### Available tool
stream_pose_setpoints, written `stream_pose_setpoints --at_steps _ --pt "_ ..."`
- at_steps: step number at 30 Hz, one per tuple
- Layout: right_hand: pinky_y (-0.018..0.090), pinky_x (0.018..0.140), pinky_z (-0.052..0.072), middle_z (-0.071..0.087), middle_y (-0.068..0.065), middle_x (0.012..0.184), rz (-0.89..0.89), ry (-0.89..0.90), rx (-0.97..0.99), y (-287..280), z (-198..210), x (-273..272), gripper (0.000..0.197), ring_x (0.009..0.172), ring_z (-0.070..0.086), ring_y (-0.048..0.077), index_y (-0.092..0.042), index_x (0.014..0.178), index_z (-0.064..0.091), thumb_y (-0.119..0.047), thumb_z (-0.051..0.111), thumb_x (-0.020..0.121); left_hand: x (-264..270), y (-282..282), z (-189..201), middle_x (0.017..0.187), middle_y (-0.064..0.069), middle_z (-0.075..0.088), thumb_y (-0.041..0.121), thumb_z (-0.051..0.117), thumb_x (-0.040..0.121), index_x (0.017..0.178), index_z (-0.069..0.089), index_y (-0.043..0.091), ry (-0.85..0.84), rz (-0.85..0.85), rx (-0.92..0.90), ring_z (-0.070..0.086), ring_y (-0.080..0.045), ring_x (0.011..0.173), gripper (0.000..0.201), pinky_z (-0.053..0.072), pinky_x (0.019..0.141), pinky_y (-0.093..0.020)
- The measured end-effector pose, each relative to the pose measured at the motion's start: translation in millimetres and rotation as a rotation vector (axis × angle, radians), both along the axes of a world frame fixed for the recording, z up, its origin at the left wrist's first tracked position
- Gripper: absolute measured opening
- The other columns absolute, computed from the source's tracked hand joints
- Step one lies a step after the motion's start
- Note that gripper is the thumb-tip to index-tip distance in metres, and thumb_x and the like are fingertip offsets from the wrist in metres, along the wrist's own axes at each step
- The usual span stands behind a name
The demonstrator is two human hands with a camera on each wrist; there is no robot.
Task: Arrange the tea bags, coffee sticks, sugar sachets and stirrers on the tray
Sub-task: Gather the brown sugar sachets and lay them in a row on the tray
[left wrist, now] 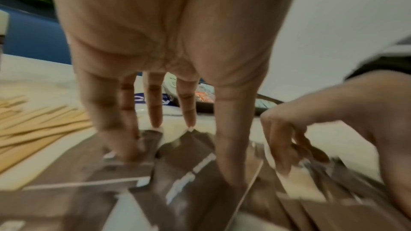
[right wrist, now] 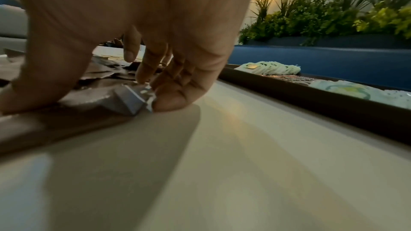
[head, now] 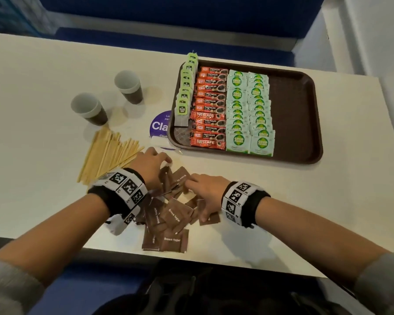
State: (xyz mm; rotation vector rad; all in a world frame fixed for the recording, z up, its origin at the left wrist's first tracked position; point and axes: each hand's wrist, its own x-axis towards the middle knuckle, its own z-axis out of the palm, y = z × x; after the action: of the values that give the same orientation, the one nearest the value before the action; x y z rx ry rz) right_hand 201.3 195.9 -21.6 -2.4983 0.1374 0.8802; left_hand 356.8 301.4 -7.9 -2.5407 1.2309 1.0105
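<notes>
Step in hand, as judged: gathering the loose brown sugar sachets [head: 168, 214] from the white table [head: 43, 87] into one stack for the tray [head: 305, 123].

Left hand [head: 151, 165]: fingers spread and straight, tips pressing down on the far side of the sachet pile; nothing is pinched. Right hand [head: 205, 194]: fingers bent downward, tips raking the right edge of the pile, thumb lying on a sachet nearer the person. Whether a sachet is actually pinched cannot be told; the wrist views are blurred.

Location: the brown sachets lie scattered and overlapping at the near table edge, between the hands, several close to the drop. On the tray stand a row of green tea bags [head: 184, 96], Nescafe coffee sticks [head: 208, 110] and two rows of green Coco sugar sachets [head: 248, 112]; the right part of the tray is bare. Wooden stirrers [head: 107, 153] lie fanned on the table left of the left hand.

Recommendation: sweep both hands inward together, keeping the tips low so that sachets slide instead of flipping; draw the near ones away from the edge first; square the stack before lifting it.
</notes>
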Motion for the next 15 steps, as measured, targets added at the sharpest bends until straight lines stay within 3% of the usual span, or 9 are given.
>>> stream_pose_setpoints --at_steps 5,8,11,15 --pt "0.031 0.077 0.042 0.055 0.004 0.113 -0.065 0.069 -0.006 -6.4 -6.7 3.7 0.05 0.101 0.053 0.023 -0.015 0.111 0.053 -0.031 0.079 0.071 -6.2 0.3 -5.6 0.116 -0.004 0.044 0.016 0.082 0.063 0.121 0.05 0.026 0.03 -0.055 -0.076 0.05 -0.023 0.102 0.066 0.047 0.081 -0.03" --pt "0.03 0.078 0.041 0.058 0.005 0.106 -0.102 0.053 -0.038 -12.3 -8.7 4.6 0.038 0.1 0.054 0.023 -0.013 0.103 0.061 -0.032 0.076 0.074 -8.4 -0.6 -8.1 0.115 -0.003 0.049 0.024 0.082 0.066 0.116 0.052 0.022 0.05 -0.094 -0.063 0.05 -0.022 0.103 0.058 0.045 0.084 -0.031" --pt "0.028 0.078 0.04 0.063 0.004 0.101 -0.218 0.003 -0.031 -23.1 -7.4 5.1 0.024 0.098 0.056 0.023 -0.019 0.092 0.058 -0.029 0.074 0.078 -10.1 -2.0 -10.8 0.111 -0.003 0.054 0.038 0.078 0.072 0.113 0.054 0.019 0.05 -0.137 -0.025 0.052 -0.022 0.101 0.051 0.043 0.087 -0.032" --pt "0.025 0.074 0.036 0.064 0.006 0.101 -0.349 -0.056 0.006 -39.0 5.8 8.2 0.03 0.095 0.056 0.022 -0.015 0.101 0.059 -0.028 0.073 0.079 -1.0 -2.9 -9.7 0.106 -0.002 0.063 0.029 0.076 0.077 0.112 0.056 0.017 0.122 -0.084 -0.074 0.053 -0.016 0.092 0.041 0.042 0.081 -0.027"
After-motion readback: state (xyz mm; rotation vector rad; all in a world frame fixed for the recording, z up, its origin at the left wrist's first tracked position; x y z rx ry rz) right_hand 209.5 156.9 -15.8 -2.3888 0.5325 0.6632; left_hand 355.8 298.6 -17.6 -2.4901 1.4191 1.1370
